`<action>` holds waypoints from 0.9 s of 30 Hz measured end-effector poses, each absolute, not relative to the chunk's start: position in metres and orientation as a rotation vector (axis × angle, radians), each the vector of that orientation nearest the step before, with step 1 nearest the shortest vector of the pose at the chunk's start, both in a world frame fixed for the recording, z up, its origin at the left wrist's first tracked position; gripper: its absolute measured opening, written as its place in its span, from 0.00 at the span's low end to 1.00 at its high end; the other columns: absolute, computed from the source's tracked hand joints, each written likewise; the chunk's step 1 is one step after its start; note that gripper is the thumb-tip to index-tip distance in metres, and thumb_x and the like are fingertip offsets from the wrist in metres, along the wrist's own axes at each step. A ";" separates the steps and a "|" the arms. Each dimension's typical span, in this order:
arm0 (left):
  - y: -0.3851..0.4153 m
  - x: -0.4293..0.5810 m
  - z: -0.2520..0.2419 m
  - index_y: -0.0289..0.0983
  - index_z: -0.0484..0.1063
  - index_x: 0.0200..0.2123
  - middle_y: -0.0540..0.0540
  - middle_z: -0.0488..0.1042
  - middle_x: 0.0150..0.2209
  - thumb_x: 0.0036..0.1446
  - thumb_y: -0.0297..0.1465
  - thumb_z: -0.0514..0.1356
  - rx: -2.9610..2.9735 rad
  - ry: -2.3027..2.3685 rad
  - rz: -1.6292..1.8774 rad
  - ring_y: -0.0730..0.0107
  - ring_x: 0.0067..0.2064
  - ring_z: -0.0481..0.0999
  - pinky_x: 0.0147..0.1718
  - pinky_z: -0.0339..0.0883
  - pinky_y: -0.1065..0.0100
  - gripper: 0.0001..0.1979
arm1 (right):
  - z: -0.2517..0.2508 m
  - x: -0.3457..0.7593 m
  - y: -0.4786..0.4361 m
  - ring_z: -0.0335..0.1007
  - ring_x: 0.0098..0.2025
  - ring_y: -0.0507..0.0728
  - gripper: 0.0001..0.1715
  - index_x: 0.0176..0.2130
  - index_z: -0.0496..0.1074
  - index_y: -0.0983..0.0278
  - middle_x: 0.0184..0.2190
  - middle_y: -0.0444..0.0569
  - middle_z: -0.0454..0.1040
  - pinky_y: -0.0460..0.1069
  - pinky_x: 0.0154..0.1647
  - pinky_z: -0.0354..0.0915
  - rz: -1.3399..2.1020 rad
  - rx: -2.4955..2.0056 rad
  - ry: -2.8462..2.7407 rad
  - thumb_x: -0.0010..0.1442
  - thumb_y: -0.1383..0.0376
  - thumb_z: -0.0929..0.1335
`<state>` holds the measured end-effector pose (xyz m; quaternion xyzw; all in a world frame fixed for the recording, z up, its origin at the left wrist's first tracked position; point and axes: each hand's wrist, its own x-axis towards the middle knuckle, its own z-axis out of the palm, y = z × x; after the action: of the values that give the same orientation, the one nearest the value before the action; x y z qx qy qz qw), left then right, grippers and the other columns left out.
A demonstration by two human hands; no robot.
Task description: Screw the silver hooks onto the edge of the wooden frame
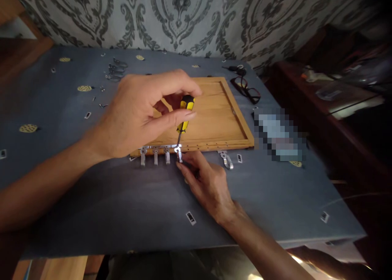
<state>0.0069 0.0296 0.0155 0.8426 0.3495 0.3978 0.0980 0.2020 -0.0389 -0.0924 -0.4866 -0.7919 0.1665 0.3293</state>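
My left hand [143, 112] is closed around a small screwdriver [185, 114] with a yellow and black handle, held upright. Its tip rests on a metal hook [178, 152] at the near edge of a wooden frame [228, 116] lying flat on the grey table [122, 198]. My right hand [205, 182] pinches that hook from below and steadies it. Three more metal hooks [155, 154] are lined up along the same edge to the left. One loose hook [226, 159] lies on the table to the right.
Glasses [246, 88] lie beyond the frame's far right corner. Loose hooks and screws [114, 70] sit at the back left. Yellow perforated discs [28, 128] and small labels dot the table. A patterned wall stands behind; a dark wooden sideboard [321, 108] is on the right.
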 end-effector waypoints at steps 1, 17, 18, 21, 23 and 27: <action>0.030 0.007 0.014 0.40 0.76 0.43 0.52 0.81 0.37 0.60 0.34 0.64 2.499 1.020 1.173 0.77 0.33 0.79 0.33 0.78 0.76 0.08 | -0.092 0.202 -0.039 0.79 0.27 0.53 0.05 0.40 0.69 0.60 0.29 0.45 0.81 0.46 0.27 0.67 0.433 -1.269 -2.076 0.69 0.64 0.64; 0.030 0.008 0.013 0.38 0.78 0.43 0.48 0.80 0.39 0.58 0.33 0.66 2.485 1.014 1.245 0.77 0.34 0.78 0.32 0.77 0.76 0.10 | -0.092 0.203 -0.038 0.79 0.29 0.54 0.05 0.40 0.71 0.60 0.32 0.46 0.82 0.47 0.30 0.69 0.512 -1.328 -2.055 0.67 0.63 0.65; 0.029 0.008 0.014 0.38 0.79 0.43 0.48 0.80 0.39 0.58 0.32 0.66 2.483 1.034 1.240 0.77 0.34 0.78 0.33 0.77 0.76 0.09 | -0.092 0.203 -0.038 0.79 0.29 0.54 0.05 0.40 0.71 0.59 0.32 0.46 0.82 0.47 0.30 0.69 0.514 -1.331 -2.053 0.67 0.63 0.65; 0.027 0.007 0.017 0.41 0.78 0.45 0.50 0.80 0.40 0.60 0.29 0.64 2.486 1.085 1.166 0.76 0.35 0.79 0.34 0.78 0.76 0.09 | -0.093 0.203 -0.039 0.79 0.29 0.53 0.05 0.41 0.71 0.60 0.31 0.45 0.82 0.47 0.30 0.69 0.525 -1.325 -2.050 0.67 0.63 0.65; 0.027 0.007 0.018 0.42 0.78 0.45 0.51 0.81 0.41 0.60 0.29 0.63 2.484 1.093 1.143 0.76 0.36 0.80 0.35 0.78 0.76 0.10 | -0.092 0.203 -0.039 0.78 0.28 0.52 0.05 0.41 0.71 0.60 0.30 0.45 0.81 0.46 0.29 0.68 0.536 -1.325 -2.050 0.67 0.64 0.65; 0.029 0.007 0.015 0.41 0.75 0.44 0.53 0.80 0.39 0.60 0.33 0.65 2.475 1.032 1.176 0.77 0.34 0.79 0.34 0.78 0.76 0.09 | -0.092 0.202 -0.039 0.77 0.26 0.52 0.04 0.40 0.70 0.60 0.30 0.44 0.81 0.46 0.27 0.67 0.520 -1.320 -2.050 0.67 0.64 0.65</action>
<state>0.0070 0.0293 0.0146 0.8404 0.3505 0.3994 0.1064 0.2023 -0.0387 -0.0922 -0.5017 -0.7796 0.1978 0.3185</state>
